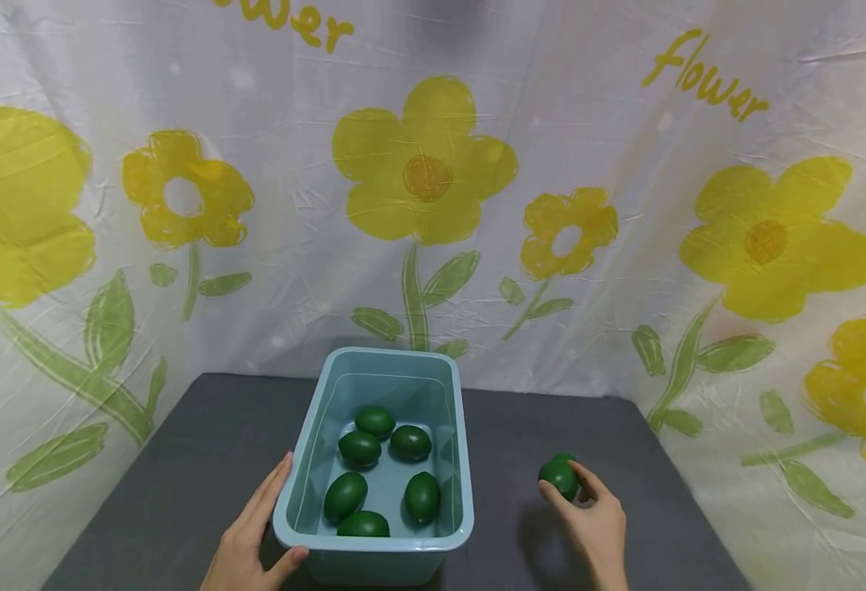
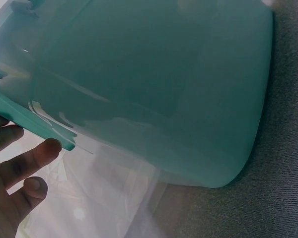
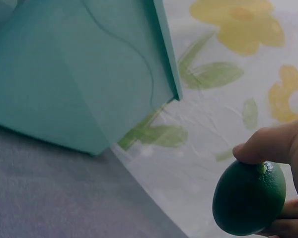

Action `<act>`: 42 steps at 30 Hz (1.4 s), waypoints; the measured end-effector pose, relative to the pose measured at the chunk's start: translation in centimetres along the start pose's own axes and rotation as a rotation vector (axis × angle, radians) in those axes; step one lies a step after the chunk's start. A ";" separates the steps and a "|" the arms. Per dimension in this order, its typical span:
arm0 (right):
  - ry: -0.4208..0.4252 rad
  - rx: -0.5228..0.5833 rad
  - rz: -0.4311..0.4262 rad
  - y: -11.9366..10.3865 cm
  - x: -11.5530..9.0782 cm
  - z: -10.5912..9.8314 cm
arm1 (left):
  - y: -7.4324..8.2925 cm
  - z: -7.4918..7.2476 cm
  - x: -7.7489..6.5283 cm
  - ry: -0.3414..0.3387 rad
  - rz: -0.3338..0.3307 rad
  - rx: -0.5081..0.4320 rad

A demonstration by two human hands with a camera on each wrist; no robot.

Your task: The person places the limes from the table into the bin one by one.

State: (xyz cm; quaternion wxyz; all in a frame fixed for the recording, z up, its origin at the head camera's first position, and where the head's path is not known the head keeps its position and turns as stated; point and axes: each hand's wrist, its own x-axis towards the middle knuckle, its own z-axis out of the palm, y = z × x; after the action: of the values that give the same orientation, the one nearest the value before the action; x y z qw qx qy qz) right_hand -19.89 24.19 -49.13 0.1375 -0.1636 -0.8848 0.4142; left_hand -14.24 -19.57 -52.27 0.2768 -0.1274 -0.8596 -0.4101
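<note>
A light blue-green plastic bin (image 1: 373,543) stands on the dark table, and several dark green limes (image 1: 410,443) lie on its floor. My left hand (image 1: 251,529) is at the bin's near left corner, fingers extended along the left rim and thumb by the front rim. In the left wrist view those fingers (image 2: 32,158) touch the rim from outside. Right of the bin, my right hand (image 1: 588,513) pinches a lime (image 1: 558,478) between thumb and fingers above the table. The right wrist view shows this lime (image 3: 248,198) with its pale stem end up.
The dark grey table (image 1: 499,427) extends on both sides of the bin. A white cloth (image 1: 285,246) printed with yellow flowers hangs behind the table and along both sides. The bin's right wall (image 1: 465,460) rises between the right hand and the limes inside.
</note>
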 end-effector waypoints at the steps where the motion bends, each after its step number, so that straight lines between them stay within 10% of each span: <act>1: -0.012 0.014 0.006 -0.1 0.0 0.0 | 0.0 0.0 0.0 0.001 0.008 -0.002; 42: -0.171 0.552 -0.042 -4.8 -1.6 1.5 | 0.2 -0.1 0.1 -0.012 -0.021 0.035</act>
State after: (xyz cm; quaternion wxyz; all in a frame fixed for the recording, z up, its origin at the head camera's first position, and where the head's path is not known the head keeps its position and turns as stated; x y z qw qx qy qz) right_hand -19.91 19.60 -46.48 0.1103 -0.0660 -0.7501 0.6488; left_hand -14.21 -19.54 -52.02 0.2697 -0.1161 -0.8695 -0.3972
